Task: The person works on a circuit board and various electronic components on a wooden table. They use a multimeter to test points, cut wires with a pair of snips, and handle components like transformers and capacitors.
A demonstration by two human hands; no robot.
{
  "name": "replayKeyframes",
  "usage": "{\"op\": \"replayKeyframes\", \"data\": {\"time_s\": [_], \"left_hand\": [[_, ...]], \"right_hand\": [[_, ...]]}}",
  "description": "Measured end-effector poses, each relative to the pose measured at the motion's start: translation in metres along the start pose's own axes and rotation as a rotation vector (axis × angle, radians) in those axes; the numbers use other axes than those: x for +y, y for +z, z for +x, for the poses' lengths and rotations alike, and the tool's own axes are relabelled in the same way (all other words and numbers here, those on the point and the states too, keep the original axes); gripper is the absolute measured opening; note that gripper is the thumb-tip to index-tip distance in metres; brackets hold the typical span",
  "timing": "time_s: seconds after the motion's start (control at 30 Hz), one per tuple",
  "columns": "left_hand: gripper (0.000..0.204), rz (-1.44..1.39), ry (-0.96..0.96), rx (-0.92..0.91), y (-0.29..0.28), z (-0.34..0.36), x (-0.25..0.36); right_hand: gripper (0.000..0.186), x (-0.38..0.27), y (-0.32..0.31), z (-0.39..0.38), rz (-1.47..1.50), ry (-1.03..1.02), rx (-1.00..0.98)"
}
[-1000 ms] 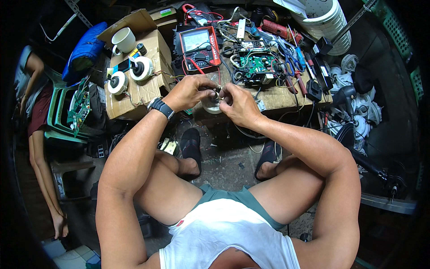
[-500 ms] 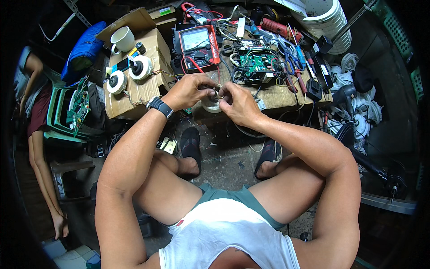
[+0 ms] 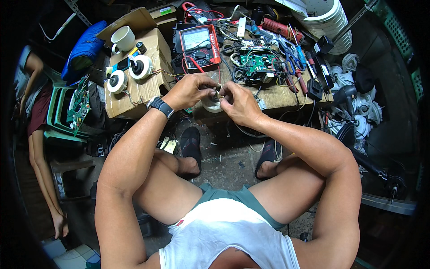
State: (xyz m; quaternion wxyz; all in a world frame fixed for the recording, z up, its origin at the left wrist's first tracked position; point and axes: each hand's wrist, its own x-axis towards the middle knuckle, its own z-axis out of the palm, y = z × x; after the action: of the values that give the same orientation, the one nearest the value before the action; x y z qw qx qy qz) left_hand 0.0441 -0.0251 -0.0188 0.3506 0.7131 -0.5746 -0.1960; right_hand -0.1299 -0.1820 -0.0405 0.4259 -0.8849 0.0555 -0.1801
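Observation:
At the front edge of the workbench, my left hand (image 3: 191, 92) and my right hand (image 3: 240, 103) meet with their fingertips pinched together. What they pinch is small and mostly hidden by the fingers, so its kind does not show. Just under the fingertips is a pale round thing (image 3: 211, 106), partly covered by my hands. Beyond my hands stands an analog multimeter (image 3: 197, 47) with a red and black case, a red lead running from it toward my fingers. A green circuit board (image 3: 257, 65) with wires lies to the right of it.
A cardboard box (image 3: 134, 98) at left carries two white round motors (image 3: 140, 67) and a mug (image 3: 123, 39). Pliers and screwdrivers (image 3: 298, 67) crowd the bench's right. White plastic parts (image 3: 363, 107) are piled beyond it. Another person's legs (image 3: 42, 166) show at far left.
Almost nothing differs. Both hands stay pinched together in the same place, with only a slight shift of the right fingers.

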Motion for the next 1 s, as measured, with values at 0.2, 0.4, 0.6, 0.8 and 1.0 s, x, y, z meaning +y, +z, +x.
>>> {"op": "replayKeyframes", "data": {"time_s": [0.2,0.4,0.6,0.8,1.0], "left_hand": [[0.025,-0.021,-0.021,-0.005,0.0005,0.0001,0.0007],[0.024,-0.038,0.004,-0.012,0.0014,0.0025,-0.0037],[0.021,-0.050,-0.031,-0.072,0.0009,0.0058,-0.0001],[0.021,0.021,-0.011,-0.102,0.0003,0.0091,0.0013],[0.020,0.042,0.005,-0.091,-0.0001,0.0086,0.0041]], "right_hand": [[0.017,0.0025,-0.0001,0.0001,-0.025,-0.014,0.003],[0.017,0.0051,0.0012,-0.0006,-0.014,-0.023,0.016],[0.019,0.0048,-0.0017,-0.0019,0.010,0.015,-0.020],[0.019,0.0045,-0.0049,-0.0033,-0.026,0.006,0.012],[0.019,0.0020,-0.0061,-0.0035,-0.025,0.012,0.015]]}}
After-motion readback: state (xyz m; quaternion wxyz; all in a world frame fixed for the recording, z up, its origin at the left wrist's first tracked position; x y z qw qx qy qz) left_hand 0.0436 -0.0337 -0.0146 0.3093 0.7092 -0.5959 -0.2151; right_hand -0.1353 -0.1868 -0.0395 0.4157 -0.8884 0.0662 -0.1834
